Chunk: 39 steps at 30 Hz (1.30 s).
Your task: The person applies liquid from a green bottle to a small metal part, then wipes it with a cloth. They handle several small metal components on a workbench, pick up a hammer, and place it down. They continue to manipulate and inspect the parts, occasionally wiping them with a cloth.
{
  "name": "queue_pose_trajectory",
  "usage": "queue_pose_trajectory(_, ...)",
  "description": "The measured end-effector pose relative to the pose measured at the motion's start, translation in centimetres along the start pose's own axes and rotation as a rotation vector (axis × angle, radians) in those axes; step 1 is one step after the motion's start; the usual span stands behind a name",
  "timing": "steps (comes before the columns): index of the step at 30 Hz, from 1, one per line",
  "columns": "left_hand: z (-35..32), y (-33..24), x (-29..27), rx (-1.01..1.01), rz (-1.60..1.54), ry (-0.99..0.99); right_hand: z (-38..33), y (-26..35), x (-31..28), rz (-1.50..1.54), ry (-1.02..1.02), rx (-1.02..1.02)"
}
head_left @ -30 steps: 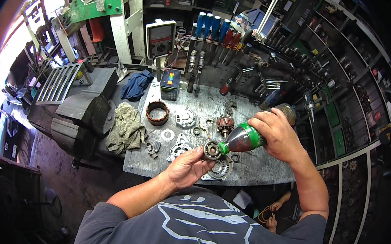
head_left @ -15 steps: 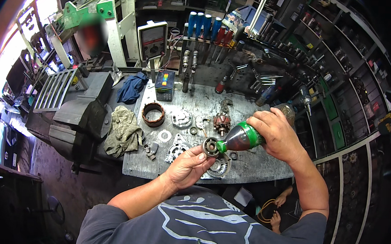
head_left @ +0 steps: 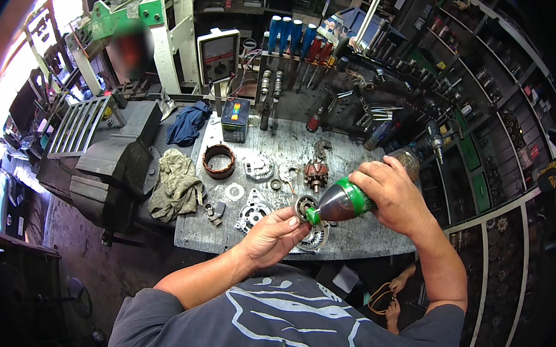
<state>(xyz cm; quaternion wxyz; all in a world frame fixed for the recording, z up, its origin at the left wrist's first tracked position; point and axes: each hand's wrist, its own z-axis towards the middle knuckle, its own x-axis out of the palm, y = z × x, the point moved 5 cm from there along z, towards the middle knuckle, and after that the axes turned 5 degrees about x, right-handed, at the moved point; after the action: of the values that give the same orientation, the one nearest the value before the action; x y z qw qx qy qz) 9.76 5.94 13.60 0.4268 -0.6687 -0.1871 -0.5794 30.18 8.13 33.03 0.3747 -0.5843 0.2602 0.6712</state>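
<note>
My left hand (head_left: 273, 237) grips a ball bearing (head_left: 302, 206) by its edge, between thumb and fingers, above the bench. My right hand (head_left: 387, 192) is wrapped round a clear plastic bottle (head_left: 335, 201) with a green label and dark liquid inside. The bottle lies tipped, its green cap (head_left: 313, 217) at the bearing's lower right edge; whether they touch I cannot tell. Beneath the hands lies a toothed metal housing (head_left: 314, 238), partly covered. Beyond them stands a copper-wound rotor (head_left: 316, 174). A pierced metal housing (head_left: 251, 212) rests left of the bearing.
The metal-topped bench (head_left: 363, 236) also carries a copper-wound stator ring (head_left: 219, 165), another housing (head_left: 259, 167) and a flat pale ring (head_left: 233, 192). A grey rag (head_left: 175, 186) and a large vise (head_left: 111, 168) are at left. Another person's hands (head_left: 398, 285) hold an orange cable (head_left: 375, 299) below the bench.
The bearing has shifted slightly right and up in my left hand and is turned a little. The bottle's neck has dipped lower; both hands keep their hold.
</note>
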Motion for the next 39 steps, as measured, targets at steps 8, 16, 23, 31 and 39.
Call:
queue_pose_trajectory(8, -0.3, 0.8, 0.2, -0.052, 0.081, -0.010, 0.3, 0.4, -0.2, 0.006, -0.012, -0.010)
queue_pose_trajectory(16, -0.6, 1.2, -0.2, -0.079, -0.007, 0.018, 0.4, -0.3, -0.2, -0.003, -0.026, 0.025)
queue_pose_trajectory(23, -0.7, 1.2, -0.1, -0.085, -0.012, 0.012, 0.0, -0.9, -0.1, -0.025, -0.026, 0.053)
queue_pose_trajectory(31, -0.6, 1.5, 0.0, -0.097, -0.004, 0.006, -0.2, -0.3, -0.2, -0.025, -0.034, 0.029)
queue_pose_trajectory(39, -0.5, 1.6, -0.3, -0.109, -0.019, 0.003, 0.3, 0.1, -0.7, -0.047, -0.027, 0.020)
